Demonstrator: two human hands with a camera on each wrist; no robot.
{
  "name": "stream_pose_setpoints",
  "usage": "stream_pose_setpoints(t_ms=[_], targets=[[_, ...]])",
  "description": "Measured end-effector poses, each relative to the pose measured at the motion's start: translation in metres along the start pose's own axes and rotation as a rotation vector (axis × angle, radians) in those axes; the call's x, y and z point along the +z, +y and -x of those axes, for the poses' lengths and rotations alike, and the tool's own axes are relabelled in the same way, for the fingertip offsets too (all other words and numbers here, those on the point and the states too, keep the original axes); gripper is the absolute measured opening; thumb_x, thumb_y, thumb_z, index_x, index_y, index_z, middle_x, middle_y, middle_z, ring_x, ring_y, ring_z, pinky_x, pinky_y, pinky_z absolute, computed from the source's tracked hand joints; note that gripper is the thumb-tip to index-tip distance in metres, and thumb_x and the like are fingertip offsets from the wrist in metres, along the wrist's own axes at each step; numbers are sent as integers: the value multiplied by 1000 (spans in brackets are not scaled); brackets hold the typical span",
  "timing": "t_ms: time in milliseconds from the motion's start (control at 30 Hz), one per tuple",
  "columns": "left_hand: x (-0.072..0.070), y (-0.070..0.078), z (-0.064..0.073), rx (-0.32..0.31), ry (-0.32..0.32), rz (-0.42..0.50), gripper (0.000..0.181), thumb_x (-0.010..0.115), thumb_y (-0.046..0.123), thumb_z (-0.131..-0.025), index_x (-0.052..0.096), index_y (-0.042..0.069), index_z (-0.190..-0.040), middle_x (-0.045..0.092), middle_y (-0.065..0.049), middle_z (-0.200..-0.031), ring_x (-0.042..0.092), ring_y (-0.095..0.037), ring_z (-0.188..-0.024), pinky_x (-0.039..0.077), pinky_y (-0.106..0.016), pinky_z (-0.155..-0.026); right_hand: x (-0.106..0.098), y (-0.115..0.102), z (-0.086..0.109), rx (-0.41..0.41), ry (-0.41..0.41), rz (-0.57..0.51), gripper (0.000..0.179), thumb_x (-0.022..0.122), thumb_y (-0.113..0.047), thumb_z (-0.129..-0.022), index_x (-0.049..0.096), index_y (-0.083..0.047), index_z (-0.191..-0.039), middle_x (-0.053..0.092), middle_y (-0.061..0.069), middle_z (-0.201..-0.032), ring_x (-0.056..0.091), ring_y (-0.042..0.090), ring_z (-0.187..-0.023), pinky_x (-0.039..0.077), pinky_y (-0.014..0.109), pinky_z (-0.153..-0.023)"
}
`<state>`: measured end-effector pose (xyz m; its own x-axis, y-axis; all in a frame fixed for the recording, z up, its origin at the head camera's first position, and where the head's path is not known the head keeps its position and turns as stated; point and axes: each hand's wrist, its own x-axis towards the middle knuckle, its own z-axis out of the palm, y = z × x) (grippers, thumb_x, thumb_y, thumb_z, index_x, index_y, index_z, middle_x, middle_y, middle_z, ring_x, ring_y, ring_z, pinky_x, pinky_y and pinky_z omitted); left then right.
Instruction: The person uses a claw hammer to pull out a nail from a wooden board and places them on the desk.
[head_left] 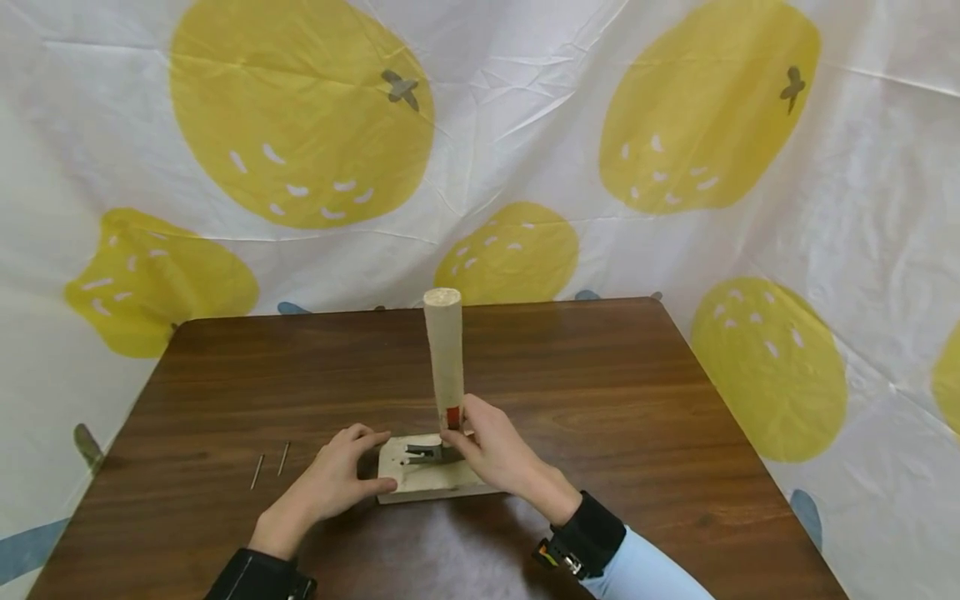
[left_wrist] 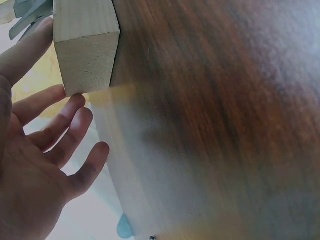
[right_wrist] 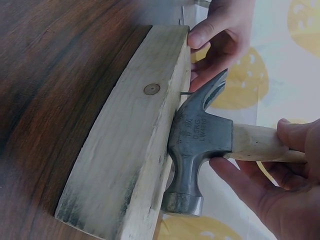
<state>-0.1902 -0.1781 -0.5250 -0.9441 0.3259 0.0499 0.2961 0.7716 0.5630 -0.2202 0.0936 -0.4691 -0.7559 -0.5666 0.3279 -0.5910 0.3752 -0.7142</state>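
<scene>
A claw hammer stands handle-up on a pale wooden block, its metal head resting along the block's top face. My right hand grips the lower handle close to the head, thumb on one side and fingers on the other. By the claw tips, a thin nail sticks out of the block. At the block's left end, my left hand holds it, with the thumb at the near edge and the fingertips at the far edge. A round knot marks the block's side in the right wrist view.
Two loose nails, the nearer nail and another nail, lie on the brown wooden table left of my left hand. A white curtain with yellow fruit prints hangs behind the table and along its sides.
</scene>
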Motion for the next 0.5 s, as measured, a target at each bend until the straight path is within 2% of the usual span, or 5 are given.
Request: stream_pose_setpoints(t_ms=[100,333,500], targets=[[0,0,1,-7,0,4,73,85,42,-84,61,4,-141,58,-6,-120,55,-34,-117,43,-63,-94,0,1,2,15,2,-39,17,68,-2,-99,59,-3,-112,64,8,-106,68,24,-100,57,26,-78],[1,2,2,0,7,20,73,86,40,-85,60,3,-142,59,-7,-120,55,-34,-116,44,-60,-94,-1,5,6,17,24,-125,17,68,2,-97,58,-4,-109,63,9,-105,69,27,-98,58,25,-75],[0,2,1,2,1,15,72,86,40,-84,60,4,-141,58,-8,-121,54,-35,-118,44,-62,-95,0,8,8,7,61,-141,19,69,3,-96,60,-3,-111,64,9,-105,69,28,-98,59,25,-72]])
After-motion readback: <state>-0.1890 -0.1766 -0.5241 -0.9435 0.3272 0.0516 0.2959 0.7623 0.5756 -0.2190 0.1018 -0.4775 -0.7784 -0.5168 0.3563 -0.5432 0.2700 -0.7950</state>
